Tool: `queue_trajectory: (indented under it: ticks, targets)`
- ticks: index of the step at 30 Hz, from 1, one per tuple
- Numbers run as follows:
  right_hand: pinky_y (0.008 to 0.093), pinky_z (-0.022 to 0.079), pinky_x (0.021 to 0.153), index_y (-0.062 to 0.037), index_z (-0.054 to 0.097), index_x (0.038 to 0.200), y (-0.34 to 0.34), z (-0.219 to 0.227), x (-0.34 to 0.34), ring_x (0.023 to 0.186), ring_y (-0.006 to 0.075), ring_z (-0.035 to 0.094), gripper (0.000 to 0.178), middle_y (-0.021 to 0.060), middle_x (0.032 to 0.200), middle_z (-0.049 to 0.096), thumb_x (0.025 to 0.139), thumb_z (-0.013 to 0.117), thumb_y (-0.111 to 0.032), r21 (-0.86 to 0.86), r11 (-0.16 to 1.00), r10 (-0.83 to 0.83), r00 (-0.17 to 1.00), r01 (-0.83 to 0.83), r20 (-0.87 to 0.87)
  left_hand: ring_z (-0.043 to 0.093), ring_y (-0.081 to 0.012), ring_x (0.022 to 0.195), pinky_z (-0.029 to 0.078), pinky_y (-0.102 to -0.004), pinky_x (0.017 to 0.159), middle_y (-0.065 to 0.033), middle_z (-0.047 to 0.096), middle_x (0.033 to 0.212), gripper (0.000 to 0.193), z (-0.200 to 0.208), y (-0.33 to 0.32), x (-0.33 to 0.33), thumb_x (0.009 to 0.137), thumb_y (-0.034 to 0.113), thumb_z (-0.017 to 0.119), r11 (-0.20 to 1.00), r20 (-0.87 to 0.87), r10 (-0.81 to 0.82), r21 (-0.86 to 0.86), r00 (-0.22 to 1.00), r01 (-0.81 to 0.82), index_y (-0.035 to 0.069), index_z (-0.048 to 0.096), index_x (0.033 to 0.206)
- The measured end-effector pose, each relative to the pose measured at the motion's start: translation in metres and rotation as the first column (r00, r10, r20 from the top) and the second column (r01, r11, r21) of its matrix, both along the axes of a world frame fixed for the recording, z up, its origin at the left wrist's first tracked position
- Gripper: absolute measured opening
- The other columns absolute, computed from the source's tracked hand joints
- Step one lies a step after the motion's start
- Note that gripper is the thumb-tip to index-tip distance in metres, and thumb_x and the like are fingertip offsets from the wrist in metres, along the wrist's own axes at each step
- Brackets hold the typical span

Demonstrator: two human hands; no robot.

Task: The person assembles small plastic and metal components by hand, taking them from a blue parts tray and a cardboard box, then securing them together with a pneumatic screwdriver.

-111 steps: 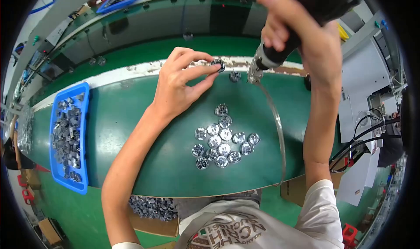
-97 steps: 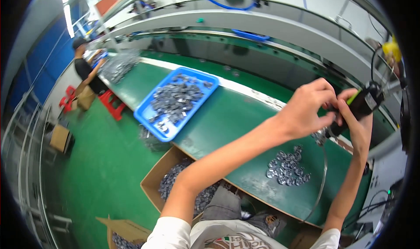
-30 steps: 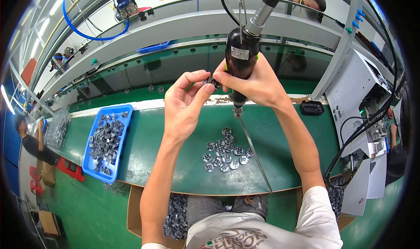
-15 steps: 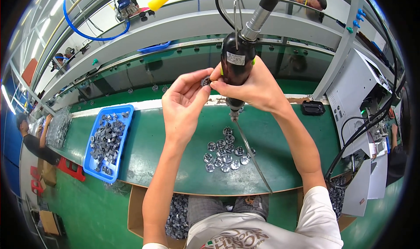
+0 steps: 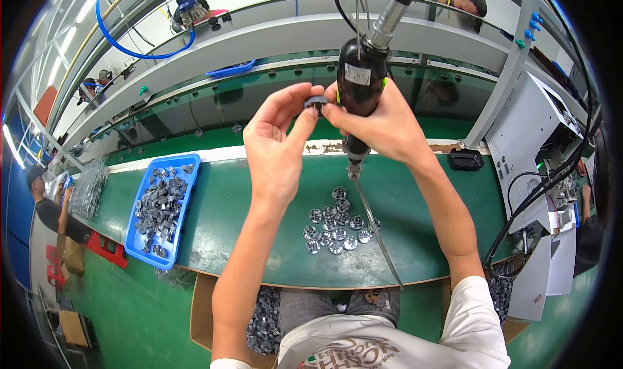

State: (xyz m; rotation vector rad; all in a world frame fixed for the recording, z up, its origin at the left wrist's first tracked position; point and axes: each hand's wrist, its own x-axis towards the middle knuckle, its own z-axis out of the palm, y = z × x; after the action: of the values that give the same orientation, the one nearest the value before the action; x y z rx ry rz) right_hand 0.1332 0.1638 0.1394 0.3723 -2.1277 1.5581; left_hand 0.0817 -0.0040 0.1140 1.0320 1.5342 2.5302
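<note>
Between the thumb and fingers of my left hand [image 5: 276,149] is a small dark round part [image 5: 316,100], held up above the bench and tilted edge-on. My right hand [image 5: 390,127] wraps round the black body of a hanging power screwdriver [image 5: 355,90], whose tip points down at the bench. The thumb and fingertips of that same hand also touch the right edge of the round part. Below the tool, several round clear-and-dark discs [image 5: 337,235] lie in a loose cluster on the green bench [image 5: 227,239]. A thin metal rod [image 5: 378,236] slants from the tool's tip toward the bench's front edge.
A blue tray [image 5: 176,244] of small grey parts stands at left. A black dish [image 5: 466,159] sits at right, near an opened white machine cabinet [image 5: 524,135] with black cables. Cardboard boxes [image 5: 202,314] of parts stand under the bench edge. Other people work beyond the bench.
The round part has turned from face-on to edge-on in my fingers and risen slightly. The screwdriver and my right hand have shifted a little to the right.
</note>
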Motion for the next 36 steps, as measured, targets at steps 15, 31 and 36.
queue_trajectory:
  ticks: [15, 31, 36]
  targets:
    - [0.0243, 0.040, 0.042, 0.0006, 0.068, 0.083, 0.005, 0.000, -0.005, 0.042, 0.0079, 0.052, 0.031, 0.0016, 0.051, 0.056, 0.096, 0.076, -0.026, -0.220, 0.975, -0.063, 0.987, 0.030, -0.147, 0.070, -0.0151, 0.076, 0.056, -0.0305, 0.070, -0.0117, 0.076, 0.089, 0.018, -0.133, 0.000, -0.063, 0.085, 0.013, 0.081, 0.679, -0.122, -0.063, -0.733, 0.991, -0.047, -0.003, 0.078, 0.093]
    - [0.0257, 0.037, 0.034, -0.0059, 0.047, 0.086, -0.035, 0.003, -0.004, 0.029, 0.0115, 0.034, 0.039, -0.0011, 0.041, 0.035, 0.109, 0.045, -0.038, -0.475, 0.819, -0.392, 0.918, 0.322, -0.053, 0.061, -0.0207, 0.079, 0.052, -0.0350, 0.072, -0.0079, 0.063, 0.097, 0.027, -0.139, -0.011, -0.060, 0.087, 0.008, 0.078, 0.730, -0.362, -0.266, -0.681, 0.893, -0.058, 0.003, 0.069, 0.112]
    - [0.0251, 0.037, 0.034, -0.0065, 0.047, 0.085, -0.022, 0.002, -0.011, 0.029, 0.0111, 0.034, 0.040, -0.0014, 0.041, 0.036, 0.109, 0.045, -0.039, -0.279, 0.862, -0.464, 0.881, 0.423, -0.098, 0.066, -0.0244, 0.084, 0.055, -0.0365, 0.075, -0.0087, 0.064, 0.099, 0.026, -0.143, -0.009, -0.062, 0.086, 0.008, 0.079, 0.727, -0.567, -0.250, -0.645, 0.785, -0.234, 0.002, 0.070, 0.108]
